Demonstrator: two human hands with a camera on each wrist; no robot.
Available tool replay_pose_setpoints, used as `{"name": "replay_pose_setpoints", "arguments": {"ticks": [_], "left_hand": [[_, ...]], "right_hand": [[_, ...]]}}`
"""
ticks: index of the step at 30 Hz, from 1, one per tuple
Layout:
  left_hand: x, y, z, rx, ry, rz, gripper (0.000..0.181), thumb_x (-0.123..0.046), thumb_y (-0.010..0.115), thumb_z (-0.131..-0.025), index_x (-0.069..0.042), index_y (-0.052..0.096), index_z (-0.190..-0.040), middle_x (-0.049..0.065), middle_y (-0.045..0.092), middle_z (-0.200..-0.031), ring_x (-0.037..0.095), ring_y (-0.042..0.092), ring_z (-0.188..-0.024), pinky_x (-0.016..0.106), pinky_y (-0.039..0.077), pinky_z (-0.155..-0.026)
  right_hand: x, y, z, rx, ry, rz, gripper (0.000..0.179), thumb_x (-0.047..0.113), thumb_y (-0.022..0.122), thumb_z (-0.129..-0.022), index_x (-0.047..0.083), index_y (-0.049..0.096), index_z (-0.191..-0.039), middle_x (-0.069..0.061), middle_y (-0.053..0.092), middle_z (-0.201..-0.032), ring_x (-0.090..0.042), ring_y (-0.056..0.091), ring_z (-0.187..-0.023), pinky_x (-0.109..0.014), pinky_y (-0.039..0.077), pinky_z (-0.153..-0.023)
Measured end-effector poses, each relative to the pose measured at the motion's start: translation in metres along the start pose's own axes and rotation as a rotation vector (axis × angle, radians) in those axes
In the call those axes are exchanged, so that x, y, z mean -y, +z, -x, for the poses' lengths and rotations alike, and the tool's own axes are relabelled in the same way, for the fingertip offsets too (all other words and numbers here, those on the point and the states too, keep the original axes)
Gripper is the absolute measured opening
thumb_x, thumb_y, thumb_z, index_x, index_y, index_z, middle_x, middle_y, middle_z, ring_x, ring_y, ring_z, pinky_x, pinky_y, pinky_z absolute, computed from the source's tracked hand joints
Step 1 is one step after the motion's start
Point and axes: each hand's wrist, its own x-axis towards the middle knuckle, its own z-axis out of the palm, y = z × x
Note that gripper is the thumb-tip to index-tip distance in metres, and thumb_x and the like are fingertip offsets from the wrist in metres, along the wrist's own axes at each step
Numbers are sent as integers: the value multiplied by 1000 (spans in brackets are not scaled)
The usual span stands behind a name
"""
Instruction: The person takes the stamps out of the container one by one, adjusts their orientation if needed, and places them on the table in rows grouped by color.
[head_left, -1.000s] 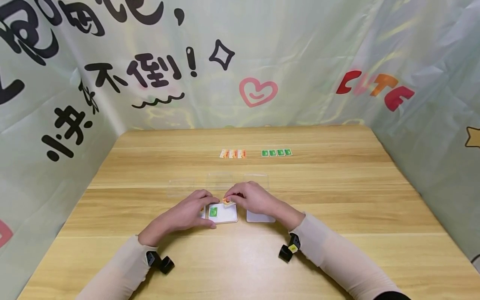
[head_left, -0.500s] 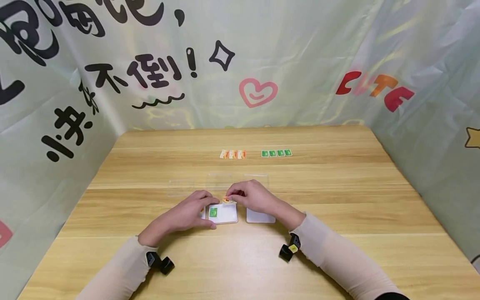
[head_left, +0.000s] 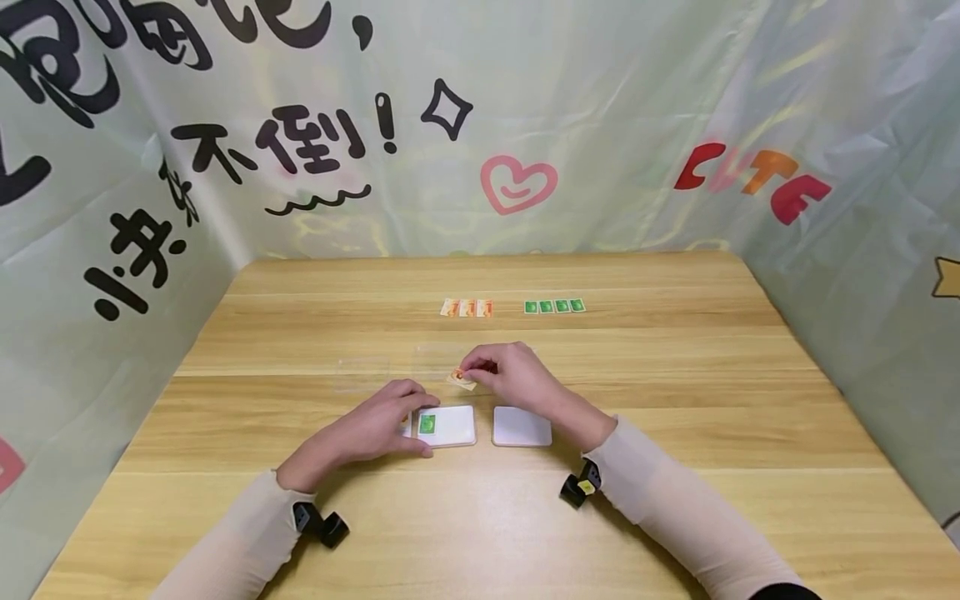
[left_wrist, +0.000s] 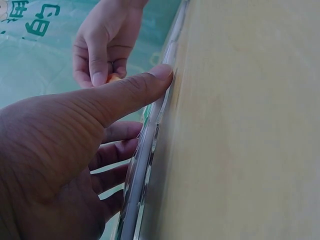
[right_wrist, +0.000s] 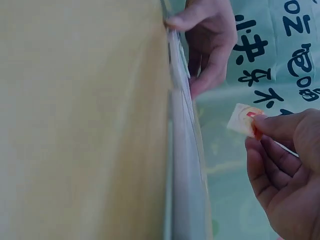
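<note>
Two hands, both bare; the right hand [head_left: 513, 377] pinches one small orange-printed piece [right_wrist: 245, 120] between thumb and bent forefinger, one pale corner jutting free, the whole held tilted above the table [head_left: 480, 533], with nothing else in those fingers; the left hand [head_left: 386, 423] lies spread, thumb at the near edge and relaxed fingers toward the far edge of the flat white slabs beneath it, touching them without any plain grip.

One white slab with a green stamp [head_left: 450, 426], the print at its left end; beside it, mostly under the left hand, a second slab, only a strip with orange print showing; one plain white slab [head_left: 522, 426], just right of the stamped one and apart from it; whether the slabs are cards or thin cases, cannot be told.

Three orange-printed pieces in a row [head_left: 467, 308], farther back; four green pieces in a row [head_left: 553, 307], to their right; some faint clear sheets or covers [head_left: 364, 375], behind the slabs, their outlines hard to read.

Step in hand, as judged: handling the single piece aloft while the left hand steadies the slabs; the next move seems to call for a light, unchanged pinch, the piece turned level before any setting down.
</note>
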Motion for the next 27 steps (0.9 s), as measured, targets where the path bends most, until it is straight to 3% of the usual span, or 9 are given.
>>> {"name": "replay_pose_setpoints", "arguments": {"ticks": [7,15,20,27], "left_hand": [[-1,-1,0,1,-1,-6,67,-43,82,-76,-9,60,-130,2,54,-116,16,49,-103,36,44,-89],[-1,1,0,6,-24,7,66,-42,83,-76,-10,61,-130,2,53,-116,16,48,-103,36,44,-89],[-1,2,2,9,-37,16,67,-44,82,-77,-10,60,-131,0,53,-116,15,47,-102,35,44,-88],[-1,1,1,5,-28,6,67,-45,81,-77,-10,60,-130,1,53,-116,16,48,-103,36,44,-89]], "right_hand": [[-3,-14,-10,-56,101,-44,6,12,68,-93,13,74,-95,2,70,-92,-15,67,-75,-24,53,-63],[-13,-31,-23,-173,159,22,8,20,71,-91,15,77,-92,5,70,-84,-14,58,-67,-29,46,-58],[-19,-38,-30,-233,202,35,10,21,70,-92,14,78,-93,3,72,-84,-16,60,-68,-29,45,-57],[-28,-48,-41,-259,250,-22,13,20,66,-96,11,74,-98,-13,72,-88,-27,66,-75,-34,50,-60]]}}
